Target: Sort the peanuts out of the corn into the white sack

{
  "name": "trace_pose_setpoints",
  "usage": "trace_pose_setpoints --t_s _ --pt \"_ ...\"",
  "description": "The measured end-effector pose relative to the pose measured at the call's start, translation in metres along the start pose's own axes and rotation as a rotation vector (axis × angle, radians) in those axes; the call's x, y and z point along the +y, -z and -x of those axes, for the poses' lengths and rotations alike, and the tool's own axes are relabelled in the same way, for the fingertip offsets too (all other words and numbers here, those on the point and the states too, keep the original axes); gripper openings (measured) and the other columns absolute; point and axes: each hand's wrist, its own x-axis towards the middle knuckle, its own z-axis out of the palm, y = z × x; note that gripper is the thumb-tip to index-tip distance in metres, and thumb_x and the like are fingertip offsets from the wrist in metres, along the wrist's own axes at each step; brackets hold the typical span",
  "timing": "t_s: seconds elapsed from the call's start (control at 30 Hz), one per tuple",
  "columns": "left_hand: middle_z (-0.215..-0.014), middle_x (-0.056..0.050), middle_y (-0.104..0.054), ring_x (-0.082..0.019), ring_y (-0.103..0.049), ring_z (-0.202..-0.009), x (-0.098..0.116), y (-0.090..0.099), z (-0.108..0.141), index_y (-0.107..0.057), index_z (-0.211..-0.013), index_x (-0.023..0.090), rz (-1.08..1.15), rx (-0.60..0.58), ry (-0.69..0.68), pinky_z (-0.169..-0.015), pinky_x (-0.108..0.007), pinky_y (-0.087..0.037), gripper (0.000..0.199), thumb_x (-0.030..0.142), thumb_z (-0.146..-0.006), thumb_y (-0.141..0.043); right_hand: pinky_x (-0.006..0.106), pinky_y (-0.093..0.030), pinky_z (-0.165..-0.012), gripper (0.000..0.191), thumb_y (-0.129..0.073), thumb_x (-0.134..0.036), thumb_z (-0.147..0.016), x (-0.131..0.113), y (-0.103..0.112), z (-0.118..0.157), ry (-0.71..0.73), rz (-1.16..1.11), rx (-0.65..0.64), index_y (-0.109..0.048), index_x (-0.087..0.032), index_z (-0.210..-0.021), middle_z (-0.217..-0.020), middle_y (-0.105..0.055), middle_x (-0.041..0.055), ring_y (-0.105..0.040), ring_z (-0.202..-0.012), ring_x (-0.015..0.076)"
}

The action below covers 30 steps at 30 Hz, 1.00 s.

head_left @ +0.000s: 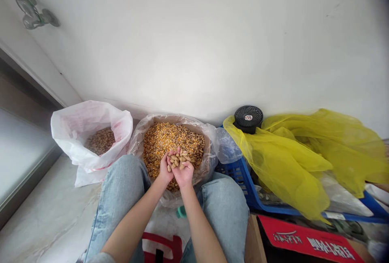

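Cupped side by side, my left hand [165, 168] and my right hand [184, 174] hold a heap of unshelled peanuts [178, 160]. Both are above a clear plastic-lined bag [138, 135] between my knees. Yellow corn kernels mixed with peanuts [164, 135] fill that bag. To its left stands an open white woven bag [71, 133], with peanuts [101, 140] at its bottom.
At the right, a blue basket [243, 182] carries yellow mesh cloth [285, 169] and a black round object [248, 118]. A red printed box [310, 238] lies below it. A white wall [182, 44] rises behind the bags.
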Motion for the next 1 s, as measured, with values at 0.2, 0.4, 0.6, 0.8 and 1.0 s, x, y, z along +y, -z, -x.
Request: trace_pose_setpoints --t_s 0.2,0.4,0.6,0.8,1.0 --pt "-0.061 -0.002 -0.060 -0.012 -0.057 -0.056 -0.001 0.008 -0.006 -0.055 -0.065 0.017 0.055 -0.055 0.014 -0.055 -0.023 -0.046 0.024 0.025 -0.079 -0.037 0.049 -0.039 -0.083 0.030 -0.038 -0.014 -0.051 0.000 -0.004 0.001 0.012 0.060 0.035 -0.054 -0.026 -0.073 -0.082 -0.061 -0.0027 -0.053 -0.088 0.0165" --pt "-0.059 -0.001 -0.060 -0.011 -0.057 -0.055 0.000 0.012 -0.010 -0.055 -0.066 0.017 0.059 -0.078 -0.016 -0.054 -0.023 -0.046 0.022 0.024 -0.078 -0.037 0.050 -0.038 -0.085 0.034 -0.036 -0.013 -0.050 -0.002 -0.006 0.004 0.013 0.045 -0.001 -0.054 -0.027 -0.075 -0.079 -0.061 -0.0032 -0.053 -0.089 0.0168" --pt "-0.063 -0.001 -0.060 -0.012 -0.057 -0.057 -0.001 0.012 -0.009 -0.057 -0.072 0.017 0.099 -0.047 -0.006 -0.058 -0.024 -0.047 0.020 0.022 -0.078 -0.038 0.050 -0.038 -0.084 0.031 -0.037 -0.014 -0.050 -0.003 -0.003 0.004 0.040 0.052 0.048 -0.054 -0.026 -0.072 -0.079 -0.062 -0.0029 -0.054 -0.087 0.0166" --pt "-0.063 -0.002 -0.059 -0.013 -0.057 -0.061 -0.003 0.014 -0.010 -0.056 -0.068 0.017 0.146 -0.032 0.009 -0.062 -0.026 -0.046 0.019 0.022 -0.077 -0.040 0.049 -0.036 -0.087 0.032 -0.036 -0.014 -0.051 -0.003 -0.004 0.005 0.045 0.011 0.027 -0.055 -0.027 -0.073 -0.080 -0.062 -0.0042 -0.054 -0.088 0.0155" --pt "-0.065 -0.004 -0.059 -0.013 -0.057 -0.061 -0.001 0.010 -0.007 -0.055 -0.068 0.016 0.151 0.007 -0.007 -0.061 -0.025 -0.047 0.018 0.020 -0.077 -0.039 0.044 -0.036 -0.090 0.039 -0.037 -0.012 -0.052 -0.007 -0.002 0.004 0.073 -0.032 0.049 -0.056 -0.028 -0.082 -0.091 -0.062 -0.0052 -0.055 -0.089 0.0133"
